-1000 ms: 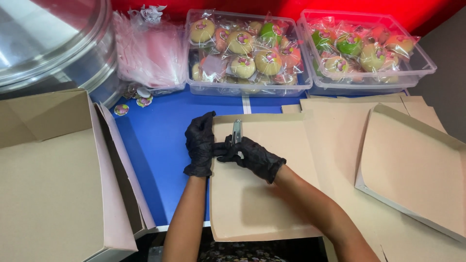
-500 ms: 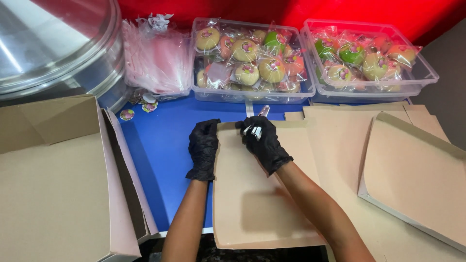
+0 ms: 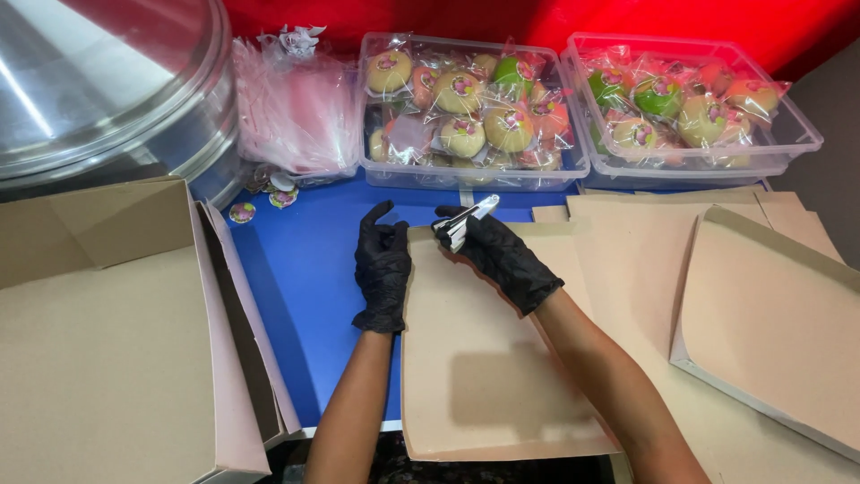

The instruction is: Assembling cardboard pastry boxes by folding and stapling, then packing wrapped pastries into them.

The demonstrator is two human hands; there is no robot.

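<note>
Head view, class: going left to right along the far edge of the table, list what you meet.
Metal lid → pink bags → first clear tub of wrapped sweets → second clear tub.

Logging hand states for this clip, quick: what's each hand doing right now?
Left hand: fingers pressed on the left edge of the brown cardboard sheet, steadying it.
Right hand: closed around a small metal stapler at the sheet's top edge.

a single head-worn view looks steeply down from close above the blue tabletop, facing forward toward two clear plastic tubs along the red back wall.
</note>
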